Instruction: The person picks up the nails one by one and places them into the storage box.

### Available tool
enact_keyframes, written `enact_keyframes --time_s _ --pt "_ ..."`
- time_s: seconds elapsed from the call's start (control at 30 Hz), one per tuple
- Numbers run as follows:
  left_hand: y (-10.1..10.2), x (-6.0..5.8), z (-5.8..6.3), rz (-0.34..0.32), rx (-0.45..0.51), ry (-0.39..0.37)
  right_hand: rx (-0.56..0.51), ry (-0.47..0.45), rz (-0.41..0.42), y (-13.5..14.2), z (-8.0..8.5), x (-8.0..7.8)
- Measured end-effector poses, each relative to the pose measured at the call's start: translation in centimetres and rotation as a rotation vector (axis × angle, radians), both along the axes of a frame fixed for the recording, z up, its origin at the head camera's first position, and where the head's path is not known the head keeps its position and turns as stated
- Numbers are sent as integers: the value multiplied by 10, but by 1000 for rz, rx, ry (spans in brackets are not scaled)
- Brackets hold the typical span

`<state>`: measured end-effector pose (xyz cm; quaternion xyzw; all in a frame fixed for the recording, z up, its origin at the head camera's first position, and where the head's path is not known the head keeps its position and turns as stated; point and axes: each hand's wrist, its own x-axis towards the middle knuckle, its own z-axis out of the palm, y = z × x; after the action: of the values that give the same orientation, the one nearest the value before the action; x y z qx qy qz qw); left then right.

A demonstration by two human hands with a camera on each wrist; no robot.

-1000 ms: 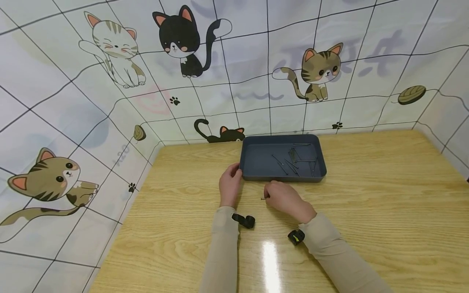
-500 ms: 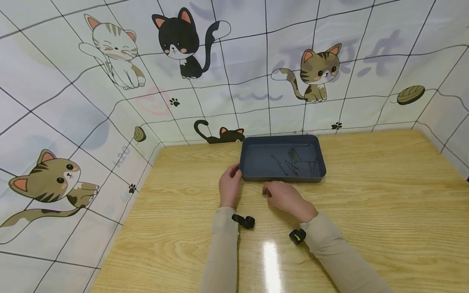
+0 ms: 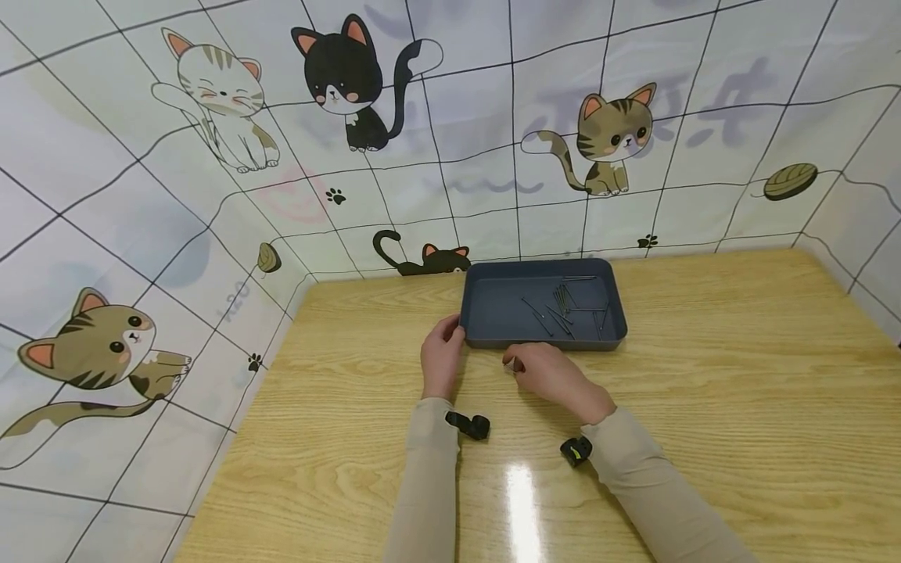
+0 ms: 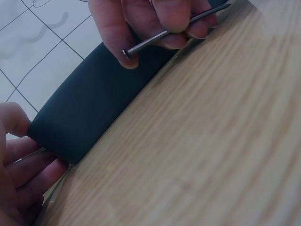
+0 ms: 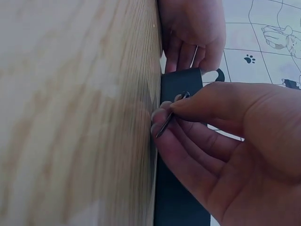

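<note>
A dark blue-grey tray stands on the table against the back wall, with several nails scattered over its right half. At its front left corner my left hand grips the tray, thumb against the rim and fingers along the side. Just in front of the tray's front wall, my right hand pinches a single nail between thumb and fingers. That nail lies slantwise across the fingertips, its flat head by the index finger and its point past the other fingers, close over the table.
Light wood-grain table spreads around the tray on the left, right and front. A white sheet printed with cats and grid lines hangs behind and to the left. Black wrist cameras sit on both sleeves.
My right hand has moved slightly up toward the tray, and the nail in it has turned within the fingers. My left hand and the tray have stayed put.
</note>
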<state>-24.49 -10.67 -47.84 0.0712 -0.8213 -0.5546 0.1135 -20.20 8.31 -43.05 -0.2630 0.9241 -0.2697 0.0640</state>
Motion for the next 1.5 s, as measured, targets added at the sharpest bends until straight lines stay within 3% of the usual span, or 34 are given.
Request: enact_keyframes --time_s 1.5 --pt "1 0 0 3 -2 7 -21 -32 0 4 -2 -2"
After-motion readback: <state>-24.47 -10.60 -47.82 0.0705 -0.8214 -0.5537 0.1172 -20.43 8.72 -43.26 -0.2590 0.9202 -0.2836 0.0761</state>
